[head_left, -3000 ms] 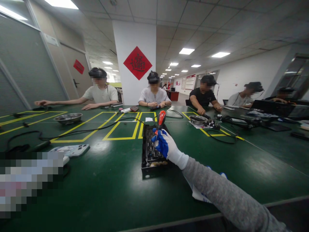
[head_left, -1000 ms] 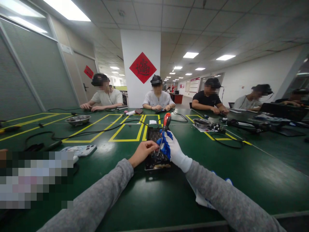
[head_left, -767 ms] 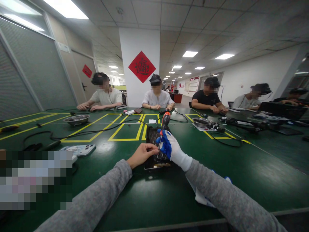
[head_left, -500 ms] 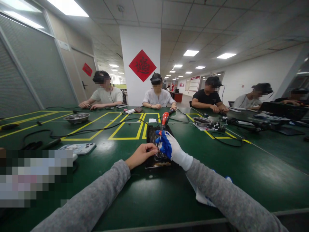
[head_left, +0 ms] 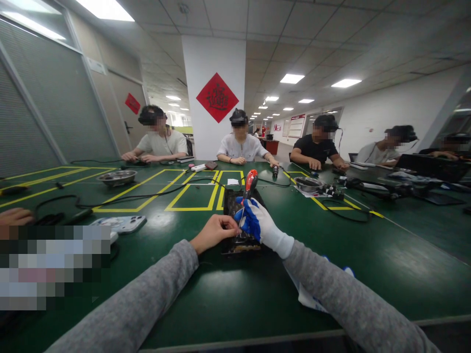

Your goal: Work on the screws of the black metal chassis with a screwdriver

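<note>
A black electronic unit (head_left: 231, 200) with an open frame lies on the green table (head_left: 228, 294) in front of me. My right hand (head_left: 259, 225), in a white and blue glove, is closed round a red-handled screwdriver (head_left: 250, 182) held upright, its tip down in the unit. My bare left hand (head_left: 213, 233) rests at the unit's left edge, fingers curled and pinched next to the screwdriver's shaft. Whether it holds anything is hidden.
A white glove (head_left: 307, 296) lies under my right forearm. A phone (head_left: 119, 223) and black cables (head_left: 121, 198) lie to the left, metal bowls (head_left: 114, 177) further back. Several people sit across the table. Another person's hand (head_left: 14, 215) shows at the left edge.
Three seconds ago only my right hand was on the unit; my left hand has come in beside the screwdriver. Over the last second both hands have stayed almost still.
</note>
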Available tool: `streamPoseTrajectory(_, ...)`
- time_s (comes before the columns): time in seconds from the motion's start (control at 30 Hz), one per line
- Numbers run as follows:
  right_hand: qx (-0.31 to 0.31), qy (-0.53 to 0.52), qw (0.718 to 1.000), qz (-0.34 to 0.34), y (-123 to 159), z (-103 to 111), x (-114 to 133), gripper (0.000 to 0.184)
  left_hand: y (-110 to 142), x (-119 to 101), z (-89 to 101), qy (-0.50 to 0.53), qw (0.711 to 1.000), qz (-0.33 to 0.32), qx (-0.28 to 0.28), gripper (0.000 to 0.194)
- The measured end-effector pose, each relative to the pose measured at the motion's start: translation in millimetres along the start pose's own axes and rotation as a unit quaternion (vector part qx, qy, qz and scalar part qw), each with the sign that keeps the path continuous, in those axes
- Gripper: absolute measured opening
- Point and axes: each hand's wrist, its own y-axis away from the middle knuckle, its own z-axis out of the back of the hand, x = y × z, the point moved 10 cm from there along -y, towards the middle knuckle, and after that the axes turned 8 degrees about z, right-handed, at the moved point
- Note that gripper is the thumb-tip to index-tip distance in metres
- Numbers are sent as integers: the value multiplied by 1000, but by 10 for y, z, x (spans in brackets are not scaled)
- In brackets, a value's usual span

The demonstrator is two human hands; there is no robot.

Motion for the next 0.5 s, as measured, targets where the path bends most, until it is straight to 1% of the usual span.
streamPoseTrajectory(0.13,6,-30,999,-46,-27,11,-120,42,17,-7,17,-2,1000,-3,0,29)
streamPoseTrajectory(0.27,21,-7,1000,-15,-27,-23,-76,40,17,-4,-37,-7,1000,1,26,29)
streamPoseTrajectory(0.33,28,1,1000,-4,-4,-60,-41,40,13,-15,-35,-5,1000,-6,19,27)
streamPoseTrajectory(0.43,36,1,999,-2,5,-93,-25,41,8,-16,-29,-1,1000,-12,9,27)
streamPoseTrajectory(0.5,31,-14,999,-8,-16,-68,-48,42,11,-15,-67,-2,999,-16,28,29)
